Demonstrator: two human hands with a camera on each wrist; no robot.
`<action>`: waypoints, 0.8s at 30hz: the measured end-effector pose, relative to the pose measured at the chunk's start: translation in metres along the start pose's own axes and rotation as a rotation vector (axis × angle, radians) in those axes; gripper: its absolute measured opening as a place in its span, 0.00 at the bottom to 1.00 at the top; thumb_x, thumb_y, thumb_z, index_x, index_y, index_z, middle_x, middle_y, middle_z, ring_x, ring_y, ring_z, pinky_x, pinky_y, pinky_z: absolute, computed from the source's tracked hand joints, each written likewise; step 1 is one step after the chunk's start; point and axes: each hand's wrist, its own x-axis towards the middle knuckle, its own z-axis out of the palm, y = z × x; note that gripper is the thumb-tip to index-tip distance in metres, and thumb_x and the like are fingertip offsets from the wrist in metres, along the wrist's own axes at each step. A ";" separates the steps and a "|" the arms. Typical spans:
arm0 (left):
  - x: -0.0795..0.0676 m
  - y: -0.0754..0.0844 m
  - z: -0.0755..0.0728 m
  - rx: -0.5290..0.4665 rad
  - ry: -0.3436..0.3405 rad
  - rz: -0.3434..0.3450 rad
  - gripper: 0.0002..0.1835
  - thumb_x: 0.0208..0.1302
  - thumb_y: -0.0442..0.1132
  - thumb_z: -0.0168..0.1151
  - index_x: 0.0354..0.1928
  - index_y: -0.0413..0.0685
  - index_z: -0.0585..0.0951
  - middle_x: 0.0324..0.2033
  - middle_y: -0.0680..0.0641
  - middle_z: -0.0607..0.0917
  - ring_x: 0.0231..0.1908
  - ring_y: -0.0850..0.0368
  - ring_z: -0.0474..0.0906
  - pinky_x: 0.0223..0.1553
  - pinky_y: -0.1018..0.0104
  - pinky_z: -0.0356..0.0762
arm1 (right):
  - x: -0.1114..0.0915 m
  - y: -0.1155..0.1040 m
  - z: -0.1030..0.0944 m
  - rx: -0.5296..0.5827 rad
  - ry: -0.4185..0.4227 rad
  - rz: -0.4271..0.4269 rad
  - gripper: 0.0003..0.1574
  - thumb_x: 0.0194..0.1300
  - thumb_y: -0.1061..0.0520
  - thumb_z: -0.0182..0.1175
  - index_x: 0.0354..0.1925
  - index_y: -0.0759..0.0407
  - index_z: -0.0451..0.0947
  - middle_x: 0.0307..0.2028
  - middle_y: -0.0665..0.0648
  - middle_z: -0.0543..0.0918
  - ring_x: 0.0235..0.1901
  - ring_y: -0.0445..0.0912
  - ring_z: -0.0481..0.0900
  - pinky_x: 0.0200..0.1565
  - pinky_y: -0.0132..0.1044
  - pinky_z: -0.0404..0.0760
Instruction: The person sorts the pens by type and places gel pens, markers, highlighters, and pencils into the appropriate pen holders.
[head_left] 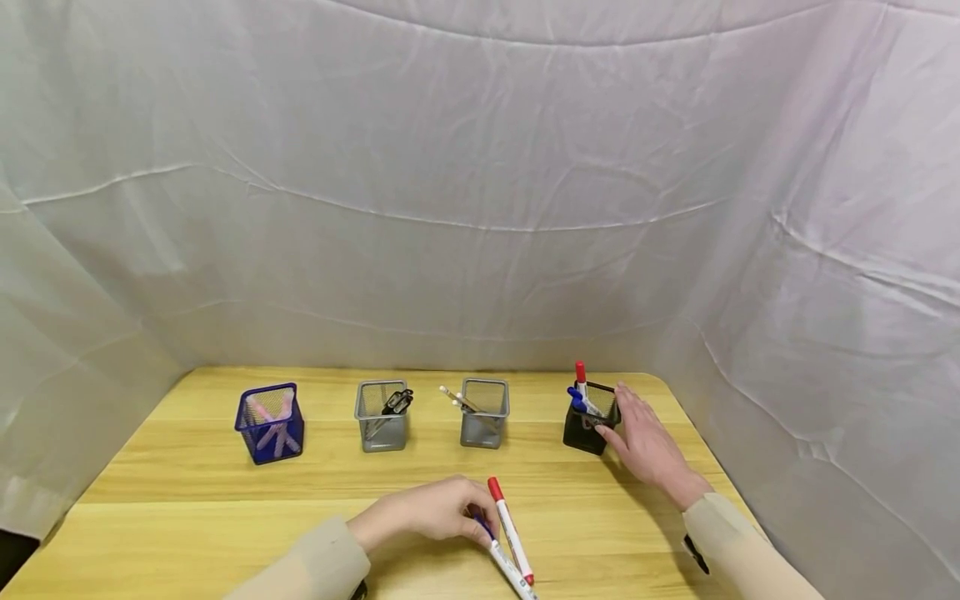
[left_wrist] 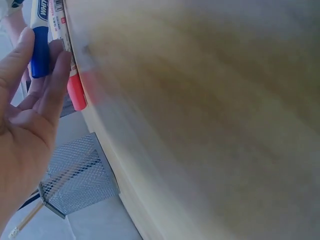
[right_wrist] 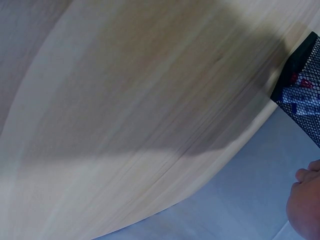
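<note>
My left hand pinches a blue-capped whiteboard marker at its cap, low over the front of the table. Right beside it lies a red-capped marker, pointing away from me; its red cap shows past my fingertips in the left wrist view. At the right, my right hand holds a black mesh pen holder, thumb at the front and fingers along the right side. A red marker and a blue-capped marker stand tilted in that holder.
Along the back stand a blue mesh holder with pink sticks, a silver holder with black-handled scissors, and another silver holder with pencils. Grey cloth hangs behind the wooden table.
</note>
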 end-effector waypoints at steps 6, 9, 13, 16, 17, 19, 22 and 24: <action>-0.001 0.002 0.000 -0.153 0.069 -0.032 0.05 0.61 0.36 0.75 0.39 0.49 0.89 0.37 0.61 0.84 0.38 0.70 0.78 0.43 0.74 0.81 | 0.000 0.000 0.000 0.004 0.002 0.001 0.52 0.81 0.39 0.52 0.80 0.73 0.46 0.79 0.74 0.51 0.78 0.69 0.52 0.77 0.64 0.52; -0.001 0.002 0.000 -0.239 0.106 -0.042 0.06 0.60 0.33 0.75 0.39 0.47 0.88 0.36 0.59 0.86 0.36 0.68 0.80 0.42 0.73 0.82 | 0.000 0.000 0.000 0.006 0.001 0.001 0.52 0.81 0.39 0.52 0.80 0.74 0.46 0.79 0.74 0.51 0.78 0.69 0.52 0.77 0.64 0.52; 0.000 0.004 0.000 -0.326 0.137 -0.024 0.08 0.61 0.29 0.74 0.41 0.44 0.87 0.37 0.54 0.87 0.37 0.66 0.83 0.45 0.71 0.84 | 0.000 0.000 0.000 0.008 -0.001 0.001 0.52 0.81 0.39 0.51 0.80 0.73 0.46 0.80 0.73 0.51 0.78 0.69 0.52 0.77 0.64 0.52; 0.001 0.006 0.000 -0.371 0.172 -0.007 0.10 0.61 0.29 0.74 0.44 0.43 0.87 0.40 0.52 0.89 0.39 0.64 0.84 0.48 0.69 0.85 | 0.000 0.000 0.000 0.010 -0.004 0.000 0.52 0.81 0.39 0.51 0.80 0.73 0.46 0.80 0.73 0.50 0.78 0.68 0.51 0.77 0.64 0.52; 0.001 0.007 -0.001 -0.388 0.187 -0.001 0.11 0.61 0.29 0.74 0.45 0.42 0.87 0.41 0.51 0.89 0.39 0.64 0.85 0.49 0.68 0.85 | 0.000 0.000 0.000 0.010 -0.004 -0.001 0.52 0.81 0.39 0.51 0.80 0.73 0.46 0.80 0.73 0.50 0.78 0.68 0.51 0.77 0.64 0.52; 0.002 0.009 -0.002 -0.419 0.215 0.012 0.13 0.60 0.29 0.74 0.47 0.42 0.87 0.42 0.49 0.90 0.41 0.62 0.85 0.51 0.66 0.85 | 0.000 0.000 0.000 0.011 -0.006 -0.001 0.52 0.81 0.39 0.50 0.80 0.73 0.45 0.80 0.73 0.49 0.78 0.68 0.50 0.77 0.64 0.52; 0.005 0.011 -0.003 -0.453 0.251 0.043 0.14 0.60 0.28 0.74 0.48 0.39 0.86 0.44 0.46 0.90 0.43 0.57 0.87 0.54 0.63 0.85 | 0.000 -0.001 0.000 0.015 -0.006 -0.002 0.52 0.81 0.39 0.50 0.81 0.72 0.44 0.80 0.73 0.48 0.78 0.68 0.50 0.77 0.64 0.51; 0.007 0.012 -0.005 -0.467 0.270 0.053 0.14 0.60 0.28 0.74 0.49 0.39 0.85 0.45 0.44 0.91 0.44 0.55 0.87 0.55 0.63 0.84 | 0.000 -0.001 0.000 0.015 0.000 -0.004 0.52 0.81 0.38 0.50 0.80 0.73 0.45 0.80 0.73 0.49 0.78 0.69 0.51 0.77 0.64 0.52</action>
